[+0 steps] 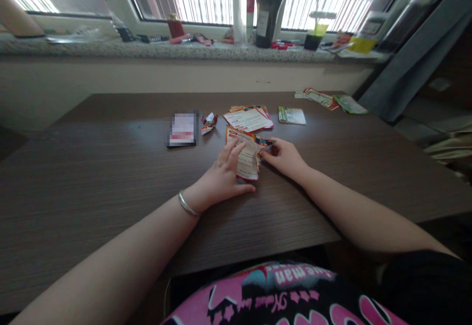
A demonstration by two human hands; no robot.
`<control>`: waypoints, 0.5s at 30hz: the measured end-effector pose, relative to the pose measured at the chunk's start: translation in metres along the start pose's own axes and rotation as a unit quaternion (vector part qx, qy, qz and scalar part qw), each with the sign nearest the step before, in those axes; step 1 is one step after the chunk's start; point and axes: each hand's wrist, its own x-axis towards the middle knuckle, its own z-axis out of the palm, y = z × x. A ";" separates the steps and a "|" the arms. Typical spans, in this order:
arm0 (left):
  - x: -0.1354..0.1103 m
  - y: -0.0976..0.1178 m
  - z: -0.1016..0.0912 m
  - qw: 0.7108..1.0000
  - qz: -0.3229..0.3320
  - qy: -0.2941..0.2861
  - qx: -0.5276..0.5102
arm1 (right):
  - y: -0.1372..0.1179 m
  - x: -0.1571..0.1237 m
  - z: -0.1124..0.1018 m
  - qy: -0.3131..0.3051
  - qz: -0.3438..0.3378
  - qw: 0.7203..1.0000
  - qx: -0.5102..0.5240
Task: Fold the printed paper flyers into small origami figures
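Observation:
A printed paper card (248, 163) with a red and orange border lies on the table between my hands, its right side creased and folded up. My left hand (226, 175) rests over its left part, fingers spread and thumb stretched out. At the right edge, my right hand (285, 157) pinches the folded part between thumb and fingers. Just beyond is a stack of similar cards (249, 117). To the left of that stack sits a crumpled piece of printed paper (209, 123).
A dark flat object with a blurred face (183, 129) lies at left on the table (110, 182). A small green-edged card stack (292, 115) and scattered cards (320, 99) lie at right. Cups and bottles line the windowsill (206, 52), among them a dark cup (267, 20).

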 end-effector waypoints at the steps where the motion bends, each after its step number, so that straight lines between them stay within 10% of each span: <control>1: 0.000 0.000 0.000 1.000 0.002 0.006 0.000 | 0.000 0.000 0.001 0.000 0.004 1.000 0.012; 15: 0.005 0.008 -0.009 0.992 0.071 0.069 0.073 | -0.006 -0.005 -0.004 -0.058 -0.066 0.996 -0.021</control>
